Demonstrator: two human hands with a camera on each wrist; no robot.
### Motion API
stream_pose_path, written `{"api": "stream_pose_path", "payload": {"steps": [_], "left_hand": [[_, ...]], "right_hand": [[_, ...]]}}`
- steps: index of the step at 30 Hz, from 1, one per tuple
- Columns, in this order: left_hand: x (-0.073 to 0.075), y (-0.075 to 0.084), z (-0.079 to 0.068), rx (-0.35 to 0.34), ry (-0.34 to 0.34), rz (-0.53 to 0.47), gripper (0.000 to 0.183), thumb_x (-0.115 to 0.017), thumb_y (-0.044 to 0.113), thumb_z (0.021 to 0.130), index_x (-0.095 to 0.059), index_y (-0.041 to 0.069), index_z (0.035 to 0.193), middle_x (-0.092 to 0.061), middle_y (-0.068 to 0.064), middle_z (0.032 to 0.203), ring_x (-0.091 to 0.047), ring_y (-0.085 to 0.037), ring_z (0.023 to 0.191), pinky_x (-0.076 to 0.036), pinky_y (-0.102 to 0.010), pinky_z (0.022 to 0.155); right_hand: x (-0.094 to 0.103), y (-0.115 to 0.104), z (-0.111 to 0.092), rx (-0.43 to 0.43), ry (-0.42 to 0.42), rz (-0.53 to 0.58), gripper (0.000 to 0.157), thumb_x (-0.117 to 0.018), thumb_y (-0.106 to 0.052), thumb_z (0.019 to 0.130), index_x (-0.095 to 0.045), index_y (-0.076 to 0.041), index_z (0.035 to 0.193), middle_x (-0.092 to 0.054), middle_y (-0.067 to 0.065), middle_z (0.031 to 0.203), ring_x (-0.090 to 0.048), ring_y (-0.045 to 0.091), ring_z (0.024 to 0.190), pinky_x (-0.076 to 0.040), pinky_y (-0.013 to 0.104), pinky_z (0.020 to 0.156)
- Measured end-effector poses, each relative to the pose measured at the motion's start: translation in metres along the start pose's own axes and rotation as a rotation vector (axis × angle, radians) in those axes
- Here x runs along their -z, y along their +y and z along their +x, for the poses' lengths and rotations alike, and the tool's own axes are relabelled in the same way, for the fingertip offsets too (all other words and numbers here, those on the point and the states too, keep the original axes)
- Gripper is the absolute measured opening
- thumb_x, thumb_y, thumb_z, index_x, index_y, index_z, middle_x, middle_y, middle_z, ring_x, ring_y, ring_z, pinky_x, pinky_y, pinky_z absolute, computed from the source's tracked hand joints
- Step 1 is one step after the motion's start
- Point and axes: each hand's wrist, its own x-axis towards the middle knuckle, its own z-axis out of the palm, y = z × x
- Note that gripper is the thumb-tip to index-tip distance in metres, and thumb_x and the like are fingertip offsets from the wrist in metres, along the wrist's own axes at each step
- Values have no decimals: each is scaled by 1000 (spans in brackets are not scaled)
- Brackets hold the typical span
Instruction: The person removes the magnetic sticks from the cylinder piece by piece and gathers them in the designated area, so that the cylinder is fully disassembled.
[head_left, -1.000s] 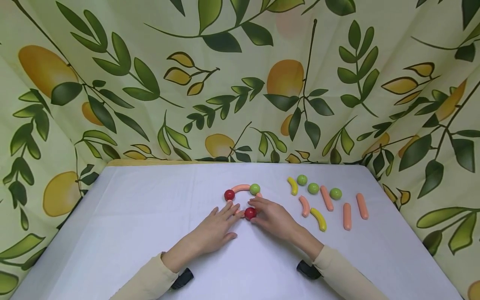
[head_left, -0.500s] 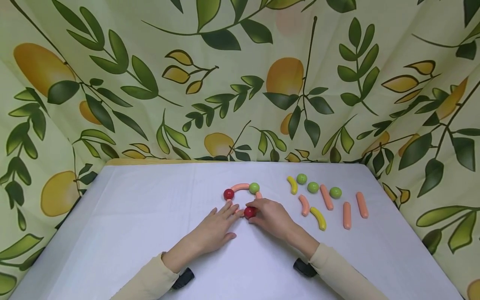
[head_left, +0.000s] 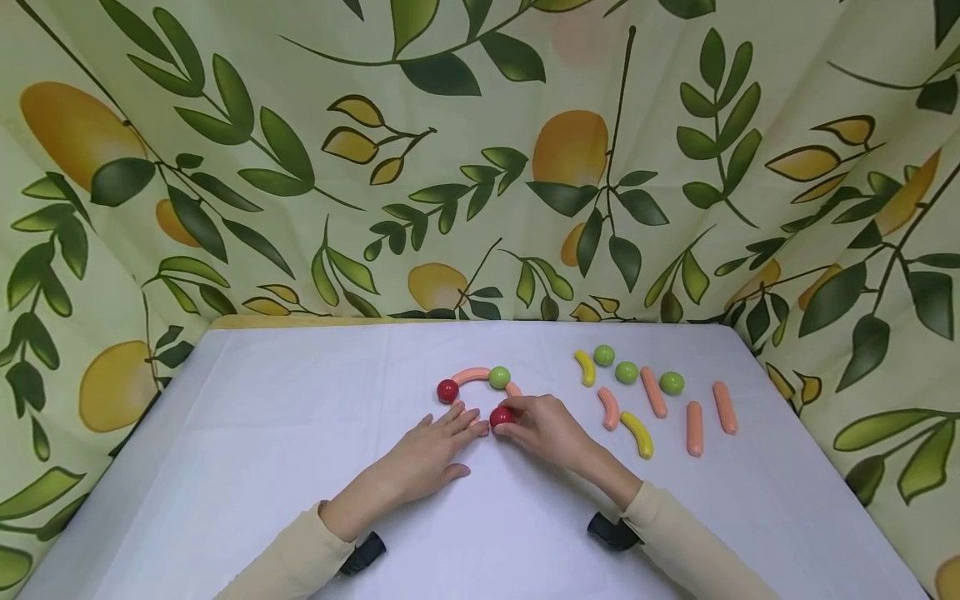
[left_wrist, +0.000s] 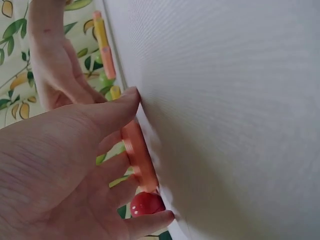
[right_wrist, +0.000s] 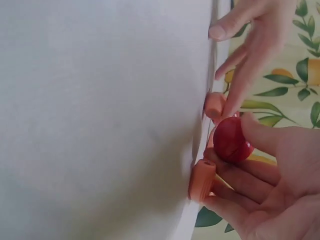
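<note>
A ring of pieces lies mid-table: a curved pink stick [head_left: 471, 374] joins a red ball [head_left: 447, 391] to a green ball [head_left: 499, 377], and a short pink piece [head_left: 513, 389] runs down from the green ball. My left hand [head_left: 426, 457] lies over the ring's near left side, fingers straight and spread. In the left wrist view its fingers reach along a ridged pink stick [left_wrist: 140, 157] beside a red ball [left_wrist: 146, 203]. My right hand [head_left: 551, 429] pinches another red ball [right_wrist: 232, 140] between thumb and fingers, near the ring's front, with a pink stick end [right_wrist: 202, 180] at its fingertips.
Right of the hands lie loose pieces: several pink sticks [head_left: 694, 428], two yellow curved sticks [head_left: 637, 435] and green balls [head_left: 672, 383]. A white cloth covers the table [head_left: 225, 450]. A leaf-and-fruit-patterned curtain [head_left: 480, 167] hangs behind it.
The ring's far pieces have shifted slightly left. The red ball in my right hand has moved slightly away from the pink stick by my left fingers. My left hand has barely moved.
</note>
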Motion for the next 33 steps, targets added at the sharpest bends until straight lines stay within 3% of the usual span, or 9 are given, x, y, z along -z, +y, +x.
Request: {"api": "stream_pose_path", "payload": {"steps": [10, 26, 29, 33], "left_hand": [[2, 0, -1, -9, -5, 18, 62, -70, 30, 91, -46, 14, 147, -37, -8, 155, -28, -30, 145, -37, -61, 104], [6, 5, -5, 7, -11, -6, 61, -69, 28, 92, -46, 15, 147, -39, -9, 154, -29, -30, 145, -35, -63, 105], [7, 5, -5, 8, -6, -14, 57, -68, 27, 93, -48, 14, 145, -41, -10, 153, -31, -31, 144, -36, -62, 105], [7, 5, -3, -1, 16, -27, 53, -68, 24, 93, -52, 14, 142, -44, -12, 150, -34, -32, 142, -38, -60, 104]], "right_hand": [[3, 0, 1, -29, -29, 57, 34, -79, -19, 83, -70, -4, 112, -61, -7, 78, -53, 14, 73, -41, 21, 60], [7, 5, 1, -3, -28, 64, 38, -80, -17, 82, -69, -3, 116, -56, -6, 78, -54, 19, 77, -42, 23, 64], [9, 5, 0, 3, -21, 73, 39, -80, -16, 83, -68, -3, 118, -61, -4, 83, -58, 19, 82, -49, 27, 70], [11, 5, -3, 0, 3, 99, 41, -79, -13, 83, -67, -1, 120, -71, 5, 104, -66, 22, 97, -55, 39, 87]]}}
